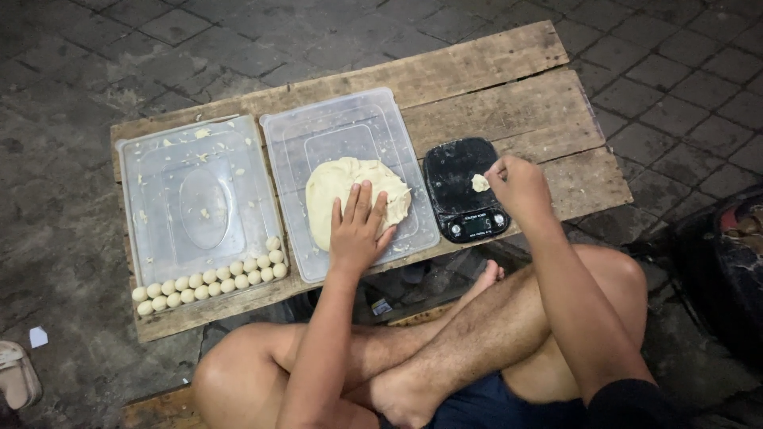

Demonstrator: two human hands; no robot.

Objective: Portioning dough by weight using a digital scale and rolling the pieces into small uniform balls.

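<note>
Left hand [358, 230] flat, open on dough mass [350, 195] in clear tray [413, 230]. Right hand [518, 187] pinching dough piece [479, 183] over black scale [461, 191]. Soft, tacky, light; best pinched at edge.

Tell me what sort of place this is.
Probably an outdoor, street-side food-prep spot. A rough wooden board lies low over stone paving, with the person sitting cross-legged at it. On it are clear plastic trays, a slab of dough, rows of small dough balls and a black kitchen scale.
</note>
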